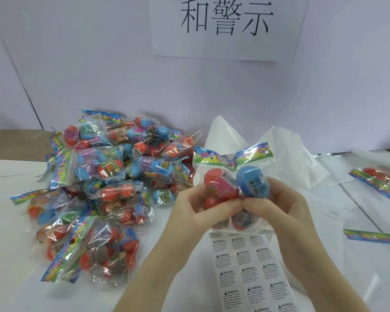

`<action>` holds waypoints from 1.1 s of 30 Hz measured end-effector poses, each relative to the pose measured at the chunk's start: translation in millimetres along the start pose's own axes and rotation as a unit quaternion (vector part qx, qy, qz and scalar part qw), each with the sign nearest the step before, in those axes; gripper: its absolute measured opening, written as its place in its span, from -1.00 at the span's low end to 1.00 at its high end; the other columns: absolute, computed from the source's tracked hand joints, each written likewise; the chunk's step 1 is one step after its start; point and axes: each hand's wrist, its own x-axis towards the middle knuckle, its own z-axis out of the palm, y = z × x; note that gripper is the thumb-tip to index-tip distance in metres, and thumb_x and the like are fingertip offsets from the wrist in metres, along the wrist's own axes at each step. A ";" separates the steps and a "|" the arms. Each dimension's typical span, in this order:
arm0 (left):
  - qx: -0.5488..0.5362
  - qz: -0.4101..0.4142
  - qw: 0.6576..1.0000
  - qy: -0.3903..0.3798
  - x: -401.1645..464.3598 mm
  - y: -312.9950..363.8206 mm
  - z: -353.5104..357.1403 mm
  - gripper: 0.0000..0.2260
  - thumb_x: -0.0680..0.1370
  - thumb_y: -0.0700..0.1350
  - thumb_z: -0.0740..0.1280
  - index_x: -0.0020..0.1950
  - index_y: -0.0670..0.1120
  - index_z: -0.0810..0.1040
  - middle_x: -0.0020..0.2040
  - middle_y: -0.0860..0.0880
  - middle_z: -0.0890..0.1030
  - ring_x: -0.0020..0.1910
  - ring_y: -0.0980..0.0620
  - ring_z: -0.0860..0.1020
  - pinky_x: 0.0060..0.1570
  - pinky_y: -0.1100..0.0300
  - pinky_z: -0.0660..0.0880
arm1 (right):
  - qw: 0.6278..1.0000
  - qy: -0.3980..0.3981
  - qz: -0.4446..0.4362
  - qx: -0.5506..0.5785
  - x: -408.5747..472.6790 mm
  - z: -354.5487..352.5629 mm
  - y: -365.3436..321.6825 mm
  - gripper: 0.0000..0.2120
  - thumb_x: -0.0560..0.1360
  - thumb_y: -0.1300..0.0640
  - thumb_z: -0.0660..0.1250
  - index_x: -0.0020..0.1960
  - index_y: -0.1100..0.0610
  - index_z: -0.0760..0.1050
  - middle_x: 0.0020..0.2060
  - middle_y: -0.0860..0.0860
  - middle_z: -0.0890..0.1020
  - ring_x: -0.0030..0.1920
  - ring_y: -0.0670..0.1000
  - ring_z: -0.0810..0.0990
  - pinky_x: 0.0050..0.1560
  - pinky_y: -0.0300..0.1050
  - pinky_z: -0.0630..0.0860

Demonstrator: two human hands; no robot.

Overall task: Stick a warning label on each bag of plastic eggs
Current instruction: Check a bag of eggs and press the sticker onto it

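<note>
Both hands hold one clear bag of plastic eggs (232,176) up above the table, its colourful header card at the top. Red and blue eggs show through the film. My left hand (196,210) grips the bag's left side over the red eggs. On the right side, my right hand (277,203) grips it below the blue egg, thumb and fingers meeting near the bag's middle. A sheet of white warning labels (250,271) lies flat on the table just under the bag. No label shows on the bag's visible side.
A large heap of egg bags (104,188) covers the table's left half. One more bag (378,179) lies at the far right, and a loose header strip (374,236) sits nearer. Crumpled clear plastic (286,149) stands behind the hands. A paper sign (227,25) hangs on the wall.
</note>
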 end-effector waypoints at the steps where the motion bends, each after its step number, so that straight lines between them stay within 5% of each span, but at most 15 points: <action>1: 0.018 0.005 1.000 -0.006 -0.5 0.3 0.4 -0.86 0.25 -0.21 0.55 -0.26 -0.01 0.70 -0.36 0.07 0.65 -0.38 0.20 0.59 -0.37 0.41 0.47 | 1.000 0.015 0.000 -0.012 0.2 0.3 0.1 -0.80 0.10 0.09 0.38 -0.27 0.05 0.64 -0.40 0.00 0.62 -0.36 -0.07 0.58 -0.34 -0.27 0.51; 4: 0.035 0.009 0.999 -0.016 -0.8 -0.6 -0.5 -0.89 0.28 -0.13 0.53 -0.25 0.00 0.67 -0.31 0.07 0.65 -0.35 0.19 0.59 -0.37 0.38 0.47 | 0.999 0.032 0.019 -0.036 0.4 0.8 2.8 -0.86 0.18 0.20 0.27 -0.32 0.09 0.59 -0.44 0.00 0.58 -0.36 -0.04 0.55 -0.31 -0.23 0.50; 8: 0.034 0.012 0.997 0.071 1.4 -7.2 2.8 -0.86 0.24 -0.01 0.55 -0.31 -0.01 0.66 -0.39 0.07 0.63 -0.42 0.19 0.54 -0.45 0.37 0.43 | 0.999 0.021 0.025 -0.026 -1.4 4.0 3.0 -0.82 0.23 0.17 0.32 -0.20 0.21 0.58 -0.37 0.05 0.61 -0.33 0.00 0.59 -0.30 -0.18 0.50; 12: 0.027 0.018 0.992 0.120 3.2 -8.2 6.6 -0.70 0.19 0.07 0.41 -0.19 -0.08 0.60 -0.43 0.07 0.59 -0.49 0.23 0.49 -0.50 0.39 0.39 | 1.000 0.008 0.012 -0.014 -0.3 1.5 0.6 -0.86 0.30 0.06 0.38 -0.18 0.06 0.65 -0.34 0.04 0.67 -0.32 0.01 0.64 -0.25 -0.21 0.55; 15: 0.050 0.025 0.987 0.148 5.3 -12.0 6.0 -0.54 0.34 0.18 0.44 0.12 -0.04 0.53 -0.09 0.05 0.61 -0.27 0.28 0.56 -0.32 0.45 0.44 | 0.998 0.056 -0.010 0.004 2.5 -0.2 1.9 -0.88 0.30 0.06 0.46 -0.23 0.10 0.64 -0.37 0.07 0.66 -0.38 -0.01 0.62 -0.31 -0.27 0.52; 17: 0.086 0.051 0.979 0.178 5.7 -15.1 4.3 -0.63 0.37 0.16 0.37 0.12 0.08 0.49 0.06 0.10 0.56 -0.09 0.33 0.54 -0.17 0.50 0.41 | 0.989 0.142 -0.047 -0.006 3.7 -1.8 4.1 -0.78 0.27 -0.02 0.52 -0.19 0.08 0.61 -0.37 0.03 0.67 -0.37 -0.04 0.62 -0.34 -0.30 0.49; 20: 0.090 0.069 0.985 0.129 4.2 -16.8 4.7 -0.77 0.37 0.04 0.35 0.01 0.06 0.56 -0.04 0.12 0.64 -0.09 0.28 0.56 -0.12 0.44 0.43 | 0.959 0.239 -0.107 -0.105 3.5 1.0 7.7 -0.67 0.24 -0.13 0.54 -0.07 -0.06 0.57 -0.25 -0.08 0.66 -0.23 -0.02 0.63 -0.23 -0.24 0.52; 23: 0.027 0.053 0.998 0.012 0.5 -16.4 10.2 -0.73 0.37 0.04 0.39 0.02 -0.02 0.58 -0.10 0.11 0.68 -0.07 0.20 0.60 -0.04 0.36 0.48 | 0.948 0.135 -0.213 -0.194 -2.9 8.4 11.8 -0.67 0.33 -0.06 0.39 0.08 -0.06 0.53 -0.08 -0.12 0.65 -0.10 -0.05 0.60 -0.13 -0.19 0.51; 25: -0.046 0.033 0.998 0.019 0.7 -15.9 8.0 -0.66 0.33 0.06 0.41 0.03 -0.07 0.60 -0.06 0.02 0.69 -0.03 0.10 0.63 0.00 0.27 0.53 | 0.953 0.052 -0.242 -0.175 -7.5 11.9 14.2 -0.74 0.40 0.04 0.34 0.07 -0.01 0.58 -0.07 -0.09 0.68 -0.08 -0.03 0.63 -0.13 -0.19 0.52; 29: -0.065 0.014 0.993 0.099 5.7 -11.6 -0.2 -0.72 0.30 -0.09 0.54 -0.05 -0.12 0.61 -0.14 -0.09 0.69 -0.20 0.02 0.63 -0.19 0.27 0.54 | 0.958 0.121 -0.234 -0.113 -10.1 10.0 12.9 -0.84 0.39 0.01 0.32 -0.06 -0.03 0.62 -0.15 -0.15 0.68 -0.18 -0.11 0.61 -0.19 -0.30 0.49; 33: -0.037 0.032 0.994 0.099 5.4 -8.7 -1.6 -0.81 0.23 -0.02 0.49 -0.23 -0.05 0.61 -0.35 -0.01 0.65 -0.42 0.11 0.58 -0.39 0.35 0.46 | 0.975 0.130 -0.118 -0.138 -2.1 2.8 8.9 -0.59 0.23 -0.19 0.39 0.06 -0.15 0.53 -0.01 -0.17 0.62 -0.06 -0.13 0.57 -0.10 -0.31 0.47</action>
